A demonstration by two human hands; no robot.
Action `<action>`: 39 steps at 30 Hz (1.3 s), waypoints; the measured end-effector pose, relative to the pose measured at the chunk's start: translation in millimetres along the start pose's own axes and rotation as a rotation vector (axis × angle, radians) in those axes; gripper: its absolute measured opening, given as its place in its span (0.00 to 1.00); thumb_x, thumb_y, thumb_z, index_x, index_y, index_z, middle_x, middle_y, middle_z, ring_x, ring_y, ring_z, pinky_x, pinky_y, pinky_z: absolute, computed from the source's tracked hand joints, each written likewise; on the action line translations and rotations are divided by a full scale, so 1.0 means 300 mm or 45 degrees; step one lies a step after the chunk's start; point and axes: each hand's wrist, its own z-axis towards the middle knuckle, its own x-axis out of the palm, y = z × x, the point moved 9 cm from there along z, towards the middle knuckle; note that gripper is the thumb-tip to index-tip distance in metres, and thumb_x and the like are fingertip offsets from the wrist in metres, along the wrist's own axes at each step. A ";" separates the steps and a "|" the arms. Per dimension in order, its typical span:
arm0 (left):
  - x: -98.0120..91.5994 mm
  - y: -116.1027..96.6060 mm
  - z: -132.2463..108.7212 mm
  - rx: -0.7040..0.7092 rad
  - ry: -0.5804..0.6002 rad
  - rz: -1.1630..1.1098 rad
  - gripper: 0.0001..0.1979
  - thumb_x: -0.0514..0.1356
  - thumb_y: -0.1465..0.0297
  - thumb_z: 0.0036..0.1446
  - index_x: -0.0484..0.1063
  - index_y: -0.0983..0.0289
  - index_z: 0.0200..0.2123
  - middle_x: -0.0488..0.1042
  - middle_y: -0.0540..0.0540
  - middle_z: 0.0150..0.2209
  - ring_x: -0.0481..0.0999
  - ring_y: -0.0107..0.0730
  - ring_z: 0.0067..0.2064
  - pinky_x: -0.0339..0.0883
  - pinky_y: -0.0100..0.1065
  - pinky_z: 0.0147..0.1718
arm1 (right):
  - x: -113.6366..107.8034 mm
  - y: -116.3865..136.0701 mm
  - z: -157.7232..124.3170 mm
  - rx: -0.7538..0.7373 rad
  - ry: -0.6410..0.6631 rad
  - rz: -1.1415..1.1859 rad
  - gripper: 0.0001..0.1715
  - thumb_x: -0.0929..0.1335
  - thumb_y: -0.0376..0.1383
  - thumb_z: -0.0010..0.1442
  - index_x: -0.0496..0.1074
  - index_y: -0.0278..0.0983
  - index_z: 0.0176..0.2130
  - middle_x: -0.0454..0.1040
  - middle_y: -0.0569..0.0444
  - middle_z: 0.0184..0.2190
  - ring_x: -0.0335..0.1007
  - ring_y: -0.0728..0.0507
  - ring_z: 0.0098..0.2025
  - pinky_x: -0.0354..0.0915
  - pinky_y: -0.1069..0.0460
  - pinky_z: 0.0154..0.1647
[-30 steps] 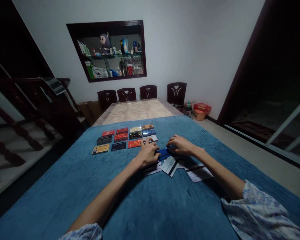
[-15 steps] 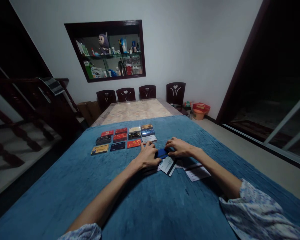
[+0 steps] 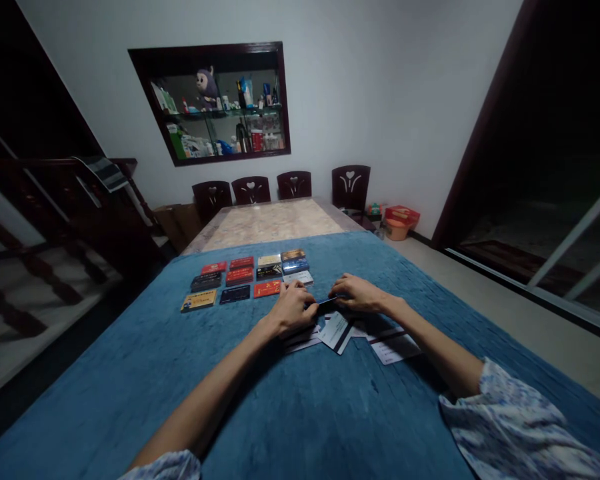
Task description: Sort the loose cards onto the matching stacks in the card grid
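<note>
Between my two hands is a blue plastic card [image 3: 327, 304], tilted so that mostly its thin edge shows. My left hand [image 3: 294, 308] grips its left end, and my right hand [image 3: 359, 293] holds the right end, fingers curled. Below them lie loose cards: a white card with a dark stripe [image 3: 337, 332], another striped white card [image 3: 394, 344] under my right forearm, and a pale card [image 3: 303, 339] partly beneath my left hand. Left of my hands, rows of stacked cards include a yellow card [image 3: 199, 300], a dark blue card [image 3: 235, 294] and a red card [image 3: 267, 289].
A blue cloth [image 3: 300, 413] covers the near part of the long table, whose bare stone-patterned top [image 3: 280, 221] shows at the far end. Dark wooden chairs [image 3: 351, 187] stand beyond it. A lit wall niche [image 3: 220, 107] holds bottles and a plush toy.
The blue card has tipped from showing its flat face to nearly edge-on. Both hands stay almost in place, and more of the pale card under my left hand shows.
</note>
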 end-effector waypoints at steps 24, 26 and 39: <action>-0.022 0.072 -0.011 -0.176 -0.212 -0.028 0.18 0.53 0.80 0.57 0.73 0.63 0.49 0.75 0.58 0.42 0.71 0.42 0.48 0.63 0.41 0.50 | -0.002 -0.008 -0.013 0.438 -0.240 -0.173 0.16 0.63 0.32 0.65 0.67 0.40 0.52 0.76 0.50 0.39 0.73 0.44 0.39 0.57 0.54 0.36; -0.019 0.067 -0.013 -0.193 -0.183 0.005 0.18 0.53 0.80 0.56 0.72 0.63 0.48 0.74 0.58 0.42 0.70 0.42 0.48 0.63 0.40 0.49 | -0.001 -0.004 -0.015 0.446 -0.222 -0.199 0.15 0.63 0.32 0.65 0.67 0.40 0.52 0.77 0.50 0.39 0.73 0.44 0.39 0.57 0.54 0.36; 0.034 0.086 -0.012 -0.229 -0.085 0.134 0.23 0.52 0.79 0.56 0.63 0.63 0.55 0.74 0.59 0.40 0.72 0.45 0.46 0.60 0.42 0.47 | 0.008 0.015 -0.013 0.397 -0.155 -0.212 0.28 0.65 0.29 0.59 0.62 0.37 0.58 0.77 0.45 0.45 0.72 0.41 0.45 0.59 0.51 0.44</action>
